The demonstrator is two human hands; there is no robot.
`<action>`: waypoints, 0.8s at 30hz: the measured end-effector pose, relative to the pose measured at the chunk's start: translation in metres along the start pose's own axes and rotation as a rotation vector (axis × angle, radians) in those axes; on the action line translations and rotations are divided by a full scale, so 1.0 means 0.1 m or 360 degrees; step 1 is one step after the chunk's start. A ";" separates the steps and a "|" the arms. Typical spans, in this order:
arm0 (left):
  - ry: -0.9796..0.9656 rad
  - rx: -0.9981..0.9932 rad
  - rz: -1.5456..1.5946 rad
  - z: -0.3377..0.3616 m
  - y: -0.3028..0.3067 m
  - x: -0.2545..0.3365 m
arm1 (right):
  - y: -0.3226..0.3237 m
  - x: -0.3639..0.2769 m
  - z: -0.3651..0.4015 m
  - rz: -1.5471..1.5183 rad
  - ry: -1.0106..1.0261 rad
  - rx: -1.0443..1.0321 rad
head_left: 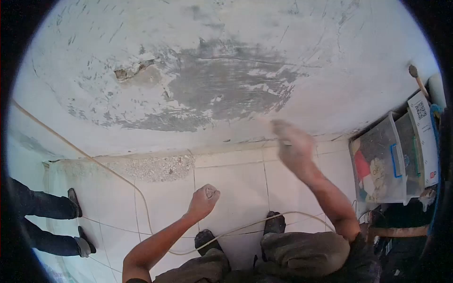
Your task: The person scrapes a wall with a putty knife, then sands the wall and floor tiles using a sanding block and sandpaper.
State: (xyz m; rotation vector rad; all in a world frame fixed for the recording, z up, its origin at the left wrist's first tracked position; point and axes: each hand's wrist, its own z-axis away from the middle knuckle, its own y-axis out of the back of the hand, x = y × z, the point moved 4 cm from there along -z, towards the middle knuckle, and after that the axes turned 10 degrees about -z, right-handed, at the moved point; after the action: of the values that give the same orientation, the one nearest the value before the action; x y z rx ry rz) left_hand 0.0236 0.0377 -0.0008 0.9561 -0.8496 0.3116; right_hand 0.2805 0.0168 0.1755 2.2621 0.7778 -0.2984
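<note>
My left hand is closed in a fist above the tiled floor, in front of my knees. Something greyish shows at its dusty fingers, too small to make out. My right hand is raised close to the lower part of the white wall, right of a large grey patch of bared surface. Motion smears its fingers, so whether they hold anything cannot be seen. Left of the grey patch, the wall has a small broken hole.
Crumbled debris lies along the wall's foot. A pale hose or cable loops across the floor by my shoes. Another person's legs stand at left. Clear plastic boxes and a wooden-handled brush are at right.
</note>
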 end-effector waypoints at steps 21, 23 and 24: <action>0.0084 -0.0024 -0.0032 -0.08 -0.03 -0.25 | -0.24 0.23 -0.02 0.0267 -0.0023 -0.0416; 0.0140 -0.0034 -0.0057 -0.08 -0.01 -0.17 | -0.38 0.34 0.11 0.0296 -0.0096 -0.0545; 0.0207 -0.0063 -0.0083 -0.07 -0.01 -0.16 | -0.34 0.26 0.11 0.0224 -0.0065 -0.0475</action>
State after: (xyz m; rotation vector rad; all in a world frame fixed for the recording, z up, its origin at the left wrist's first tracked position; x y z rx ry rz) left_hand 0.0172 0.0449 -0.0152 0.9099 -0.7086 0.3077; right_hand 0.2807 0.0400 0.1378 2.0099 0.5952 -0.1502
